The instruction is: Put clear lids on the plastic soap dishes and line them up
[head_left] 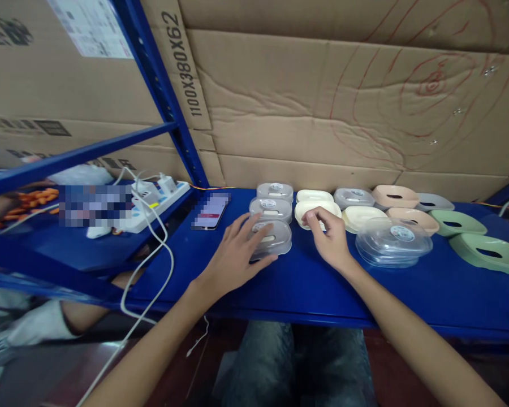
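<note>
A row of oval soap boxes with clear lids runs back from my left hand (236, 251). Its spread fingers rest over the nearest lidded box (279, 240), the thumb along the front side. Behind it stand two more lidded boxes, a middle one (275, 208) and a far one (274, 190). My right hand (328, 237) has its fingers curled over the near edge of a cream soap box (328, 208), which partly hides under them. Another cream piece (315, 195) sits just behind. To the right lies one more cream box (367, 217).
Stacked clear lids (392, 249) lie right of my right hand, with peach (394, 195), grey (435, 201) and green (487, 251) pieces beyond. A phone (212, 211) and white cables (169, 265) are at the left. A person's sleeve (38, 325) shows past the blue rack post (161, 85).
</note>
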A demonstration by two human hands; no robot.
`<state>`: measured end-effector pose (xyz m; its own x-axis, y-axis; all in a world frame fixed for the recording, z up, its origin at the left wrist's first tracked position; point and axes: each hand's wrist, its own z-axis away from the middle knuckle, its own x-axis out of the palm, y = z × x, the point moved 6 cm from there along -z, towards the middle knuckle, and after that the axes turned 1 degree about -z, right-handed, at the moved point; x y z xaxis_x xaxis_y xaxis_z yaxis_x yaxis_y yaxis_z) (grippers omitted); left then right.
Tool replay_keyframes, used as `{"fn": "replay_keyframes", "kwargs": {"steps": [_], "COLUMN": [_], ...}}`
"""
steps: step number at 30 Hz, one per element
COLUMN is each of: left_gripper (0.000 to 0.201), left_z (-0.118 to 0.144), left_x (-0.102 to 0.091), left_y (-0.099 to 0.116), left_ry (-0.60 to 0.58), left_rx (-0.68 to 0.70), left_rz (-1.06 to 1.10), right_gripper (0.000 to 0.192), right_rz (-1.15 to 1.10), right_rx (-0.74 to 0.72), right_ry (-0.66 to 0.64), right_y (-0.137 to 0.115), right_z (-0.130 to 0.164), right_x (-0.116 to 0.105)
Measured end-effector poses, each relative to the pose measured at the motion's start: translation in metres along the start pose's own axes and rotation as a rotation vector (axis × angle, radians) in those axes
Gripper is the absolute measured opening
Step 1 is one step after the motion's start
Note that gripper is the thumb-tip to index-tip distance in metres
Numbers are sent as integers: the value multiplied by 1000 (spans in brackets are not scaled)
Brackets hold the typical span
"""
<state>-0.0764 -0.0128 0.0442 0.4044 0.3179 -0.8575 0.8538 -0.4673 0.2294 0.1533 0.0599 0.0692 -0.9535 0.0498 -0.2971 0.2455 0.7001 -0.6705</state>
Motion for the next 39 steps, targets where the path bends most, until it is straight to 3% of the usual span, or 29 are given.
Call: {"fn": "replay_keyframes", "kwargs": {"steps": [5,14,17,19,22,24,27,31,39], "left_gripper": [55,58,69,88,115,121,113,96,95], "left_z": [-8,-14,-13,-14,-16,-17,-19,-19,-15], "left_x": [14,9,10,11,16,21,25,24,23], "left_y": [-3,-9,-12,-17,-28,-35,-40,-39,-37], "left_ry": [-135,-155,-120,-85,-82,-109,-119,-55,-56], "left_rx": [76,130,83,21,-115,-179,-178,-123,-97], "left_rz": [33,131,117,101,133,181,226,240,260], "right_gripper": [37,33,25,20,53,75,85,82,72], "right_rz": [30,105,138,175,241,274,298,316,336], "right_rx": [-17,-85,-141,-167,-164,-142,-140,-165,-186], "right_ry": [-8,-70,-121,-198,-355,-441,-504,-496,-445], "right_y": [-1,3,-1,-1,3,9,16,20,12], "right_z": [1,2,6,10,19,26,34,37,30], "right_x": [1,8,11,16,29,38,50,54,47]}}
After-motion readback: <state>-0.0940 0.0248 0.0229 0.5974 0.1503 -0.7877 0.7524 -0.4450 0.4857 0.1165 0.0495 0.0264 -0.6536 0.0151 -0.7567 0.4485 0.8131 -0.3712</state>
